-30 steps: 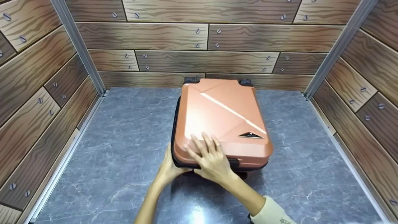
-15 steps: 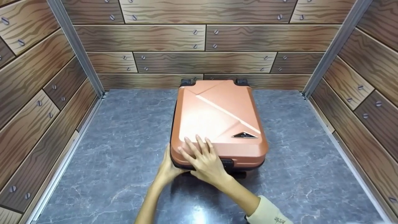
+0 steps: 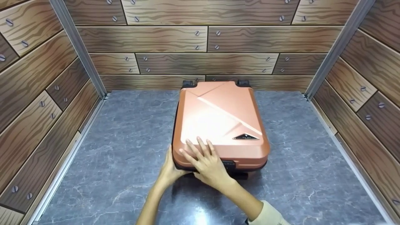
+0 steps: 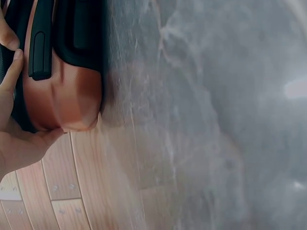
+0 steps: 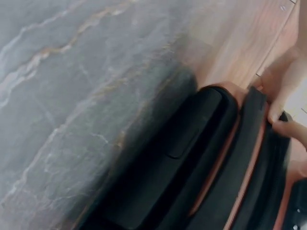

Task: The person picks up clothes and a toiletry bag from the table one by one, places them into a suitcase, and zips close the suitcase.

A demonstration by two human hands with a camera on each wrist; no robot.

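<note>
A rose-gold hard-shell suitcase (image 3: 218,115) lies flat, wheels toward the back wall. Its black handle (image 3: 228,164) shows on the near side. My left hand (image 3: 171,170) grips the near left corner, fingers along the left side and thumb across the front. In the left wrist view, that left hand (image 4: 24,148) wraps round the corner beside the dark zipper band. My right hand (image 3: 207,165) rests on the lid's near edge with fingers spread and fairly straight. The right thumb (image 5: 290,129) lies at the seam, close to the left thumb, in the right wrist view.
Grey marble-patterned floor (image 3: 125,140) surrounds the suitcase. Wood-plank-print walls (image 3: 172,37) close off the back and both sides, with metal rails (image 3: 84,56) at the corners. Two black wheels (image 3: 243,83) sit near the back wall.
The suitcase has turned slightly and shifted a little to the left, with both hands moving along on it. During the last half second the hands and suitcase have barely moved.
</note>
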